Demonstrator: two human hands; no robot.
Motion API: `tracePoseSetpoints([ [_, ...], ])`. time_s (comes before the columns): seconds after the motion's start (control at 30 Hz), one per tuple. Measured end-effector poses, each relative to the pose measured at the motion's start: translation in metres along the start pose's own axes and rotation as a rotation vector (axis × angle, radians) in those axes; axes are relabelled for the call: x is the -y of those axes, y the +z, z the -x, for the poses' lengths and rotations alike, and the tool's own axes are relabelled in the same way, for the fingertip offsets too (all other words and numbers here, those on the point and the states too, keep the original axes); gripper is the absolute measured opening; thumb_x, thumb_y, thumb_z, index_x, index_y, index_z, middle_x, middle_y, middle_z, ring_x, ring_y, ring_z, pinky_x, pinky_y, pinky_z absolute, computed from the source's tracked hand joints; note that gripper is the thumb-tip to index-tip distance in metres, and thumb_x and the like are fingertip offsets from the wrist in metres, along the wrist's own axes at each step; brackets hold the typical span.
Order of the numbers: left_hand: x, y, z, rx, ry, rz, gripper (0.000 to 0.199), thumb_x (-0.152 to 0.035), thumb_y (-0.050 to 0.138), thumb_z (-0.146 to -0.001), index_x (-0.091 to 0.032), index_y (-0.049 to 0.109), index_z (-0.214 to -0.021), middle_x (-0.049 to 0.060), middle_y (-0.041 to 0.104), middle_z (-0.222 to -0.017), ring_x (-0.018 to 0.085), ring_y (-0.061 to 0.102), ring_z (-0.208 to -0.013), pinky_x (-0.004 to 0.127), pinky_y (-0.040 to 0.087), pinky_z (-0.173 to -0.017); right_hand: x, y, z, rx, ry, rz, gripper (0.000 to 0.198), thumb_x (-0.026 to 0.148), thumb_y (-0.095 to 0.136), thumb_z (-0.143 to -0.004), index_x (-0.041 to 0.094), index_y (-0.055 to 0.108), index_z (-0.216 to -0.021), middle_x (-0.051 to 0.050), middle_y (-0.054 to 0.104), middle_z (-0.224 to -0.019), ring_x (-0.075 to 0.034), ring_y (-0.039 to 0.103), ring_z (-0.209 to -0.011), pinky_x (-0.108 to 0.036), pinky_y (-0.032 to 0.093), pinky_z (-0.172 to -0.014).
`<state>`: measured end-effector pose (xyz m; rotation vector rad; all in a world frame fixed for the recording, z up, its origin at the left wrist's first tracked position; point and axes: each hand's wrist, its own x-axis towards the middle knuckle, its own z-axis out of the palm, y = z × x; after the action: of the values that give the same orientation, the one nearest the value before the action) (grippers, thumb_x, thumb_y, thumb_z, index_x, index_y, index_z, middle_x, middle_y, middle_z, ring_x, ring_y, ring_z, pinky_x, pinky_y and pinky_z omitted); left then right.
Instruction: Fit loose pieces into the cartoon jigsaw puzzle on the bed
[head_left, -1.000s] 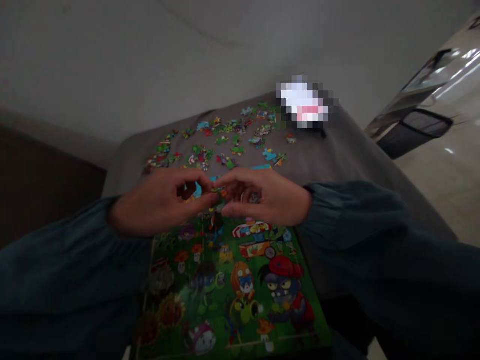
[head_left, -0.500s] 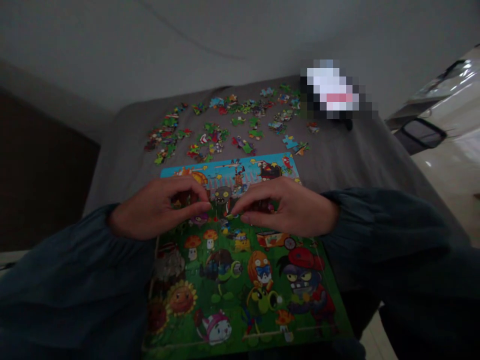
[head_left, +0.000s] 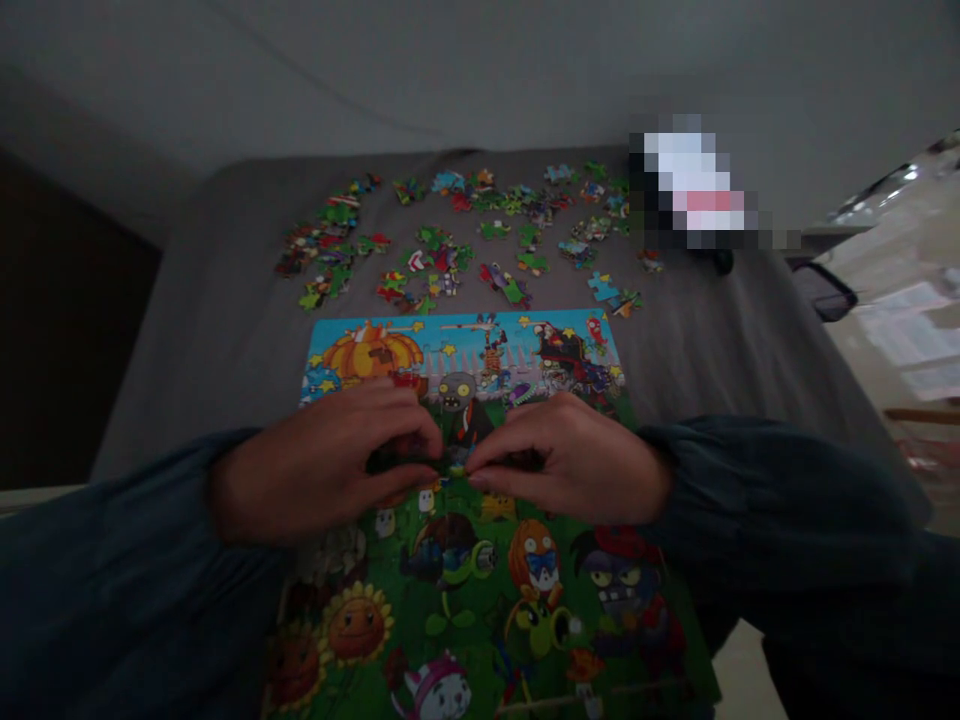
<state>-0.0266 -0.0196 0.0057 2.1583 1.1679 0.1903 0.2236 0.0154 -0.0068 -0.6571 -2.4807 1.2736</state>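
Green-and-blue cartoon puzzle picture (head_left: 480,560) now shows more of its far edge on the grey-covered table (head_left: 225,330); left hand (head_left: 322,470) and right hand (head_left: 577,465) have lowered, fingertips pinching one small puzzle piece (head_left: 452,462) above its middle.

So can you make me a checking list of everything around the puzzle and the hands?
Surface: grey cloth-covered table, dimly lit.
Job's things: cartoon puzzle picture board lying flat; a small puzzle piece pinched between both hands above its middle.
Clutter: loose puzzle pieces scattered along the table's far side; a blurred-out object at the far right corner.
Grippers: left hand and right hand, fingertips meeting on the piece, dark sleeves.
Cables: nothing seen.
Surroundings: pale wall behind; dark mesh chair part and pale floor at right.
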Motion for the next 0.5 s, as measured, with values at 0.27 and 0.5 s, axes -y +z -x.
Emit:
tracePoseSetpoints([
  [0.27,-0.005,0.006,-0.001,0.026,0.046,0.049,0.02,-0.045,0.059,-0.092,-0.032,0.072,-0.098,0.0,0.069,-0.089,0.019,0.063,-0.083,0.031,0.046,-0.075,0.004,-0.006,0.002,-0.05,0.004,-0.05,0.015,0.023,0.064,-0.093,0.015,0.077,-0.096,0.001,0.074,-0.079,-0.007,0.062,-0.065,-0.022,0.046,-0.065],
  [0.5,0.005,0.005,-0.007,-0.035,0.125,-0.066,0.031,-0.053,0.052,-0.096,-0.031,0.072,-0.102,-0.002,0.067,-0.087,0.015,0.061,-0.079,0.026,0.045,-0.07,0.007,-0.045,0.007,0.089,0.034,-0.128,0.021,0.014,0.061,-0.092,0.012,0.071,-0.11,0.001,0.071,-0.089,-0.005,0.061,-0.069,-0.018,0.051,-0.066],
])
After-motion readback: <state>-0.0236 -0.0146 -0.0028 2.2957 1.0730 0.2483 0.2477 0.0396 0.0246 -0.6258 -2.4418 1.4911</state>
